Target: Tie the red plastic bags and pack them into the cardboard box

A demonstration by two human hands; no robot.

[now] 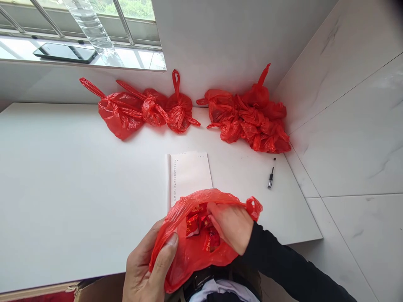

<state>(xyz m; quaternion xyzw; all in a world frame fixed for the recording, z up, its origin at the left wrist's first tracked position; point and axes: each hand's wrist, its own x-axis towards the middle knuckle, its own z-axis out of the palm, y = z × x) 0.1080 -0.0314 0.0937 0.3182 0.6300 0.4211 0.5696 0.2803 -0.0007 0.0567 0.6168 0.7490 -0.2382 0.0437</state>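
Observation:
A red plastic bag [192, 264] is held wide at the table's front edge. My left hand [151, 260] grips its left rim, thumb on the inside and fingers behind the plastic. Reaching in from the right, my right hand [231, 224] is inside the bag. Its fingertips are hidden among the contents, so whether they hold anything does not show. Several small red wrapped packets [192, 226] with gold print lie in the bag, beside and below my right fingers. Just behind the bag is a notebook [190, 174] with a handwritten column, its lower part covered by the bag.
Knotted red bags [121, 113] line the back of the white table [78, 184], with a heap of more bags [252, 119] at right. A pen [270, 178] lies near the right edge. On the windowsill are a tablet [66, 52] and a water bottle [94, 33]. An open cardboard box [100, 289] stands below.

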